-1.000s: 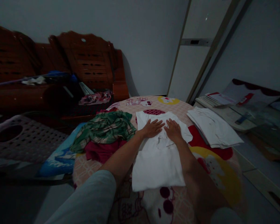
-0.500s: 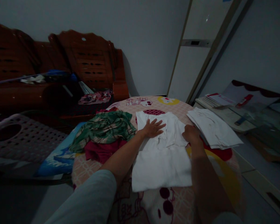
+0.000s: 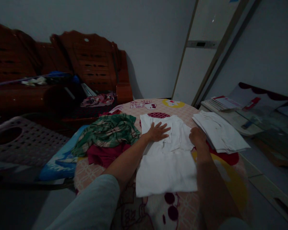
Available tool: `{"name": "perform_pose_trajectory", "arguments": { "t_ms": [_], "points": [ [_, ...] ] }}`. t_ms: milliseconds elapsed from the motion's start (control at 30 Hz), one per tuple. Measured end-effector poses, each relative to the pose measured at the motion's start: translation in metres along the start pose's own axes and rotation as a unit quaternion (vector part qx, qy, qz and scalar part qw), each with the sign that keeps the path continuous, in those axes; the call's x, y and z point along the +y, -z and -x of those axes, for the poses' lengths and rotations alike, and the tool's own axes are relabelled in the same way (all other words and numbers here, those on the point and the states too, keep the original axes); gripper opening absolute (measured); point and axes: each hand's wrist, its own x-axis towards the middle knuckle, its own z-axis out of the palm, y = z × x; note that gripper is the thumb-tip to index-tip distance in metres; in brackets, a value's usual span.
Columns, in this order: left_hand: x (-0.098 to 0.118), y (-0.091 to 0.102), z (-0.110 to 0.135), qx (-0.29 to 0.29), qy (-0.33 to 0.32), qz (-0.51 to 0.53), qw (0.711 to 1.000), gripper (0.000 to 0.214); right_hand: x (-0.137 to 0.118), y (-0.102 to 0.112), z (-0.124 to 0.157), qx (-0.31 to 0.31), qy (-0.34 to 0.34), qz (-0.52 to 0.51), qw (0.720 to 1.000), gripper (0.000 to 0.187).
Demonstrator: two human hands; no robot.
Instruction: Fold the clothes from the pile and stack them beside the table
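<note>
A white T-shirt (image 3: 168,172) lies on the round table in front of me, its lower part folded up over itself. My left hand (image 3: 157,132) rests flat on the upper part of the shirt, fingers spread. At the shirt's right sleeve, my right hand (image 3: 197,137) is closed, pinching the sleeve's edge. To the right lies a folded white garment (image 3: 220,132). Left of the shirt is a heap with a green plaid garment (image 3: 110,129) on top and a dark pink garment (image 3: 105,155) below it.
A patterned pink tablecloth (image 3: 91,179) covers the round table. Behind on the left stands a carved wooden sofa (image 3: 91,60) with clothes on its seat. A woven chair (image 3: 26,140) with a blue cushion (image 3: 60,163) is at left. Papers (image 3: 227,103) lie on a cabinet at right.
My right hand has shifted very slightly to the right with the sleeve edge, pulling it outward a little. My left hand stays in the same place on the shirt.
</note>
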Motion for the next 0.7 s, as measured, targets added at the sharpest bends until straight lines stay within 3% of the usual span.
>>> {"name": "perform_pose_trajectory", "arguments": {
  "t_ms": [200,333,700],
  "points": [
    [-0.0007,-0.0011,-0.0004,0.003,-0.003,0.001,1.000,0.056,0.0040,-0.0023,-0.0008,0.027,0.006,0.003,1.000,0.045],
    [-0.0009,-0.0014,-0.0007,-0.005,-0.001,0.003,1.000,0.058,0.0010,-0.0024,0.0033,0.038,-0.017,0.010,0.999,0.028],
    [-0.0012,-0.0024,-0.0007,-0.001,0.002,-0.006,1.000,0.057,-0.0019,-0.0052,0.0043,0.049,-0.028,-0.004,0.998,0.035]
  ]
}}
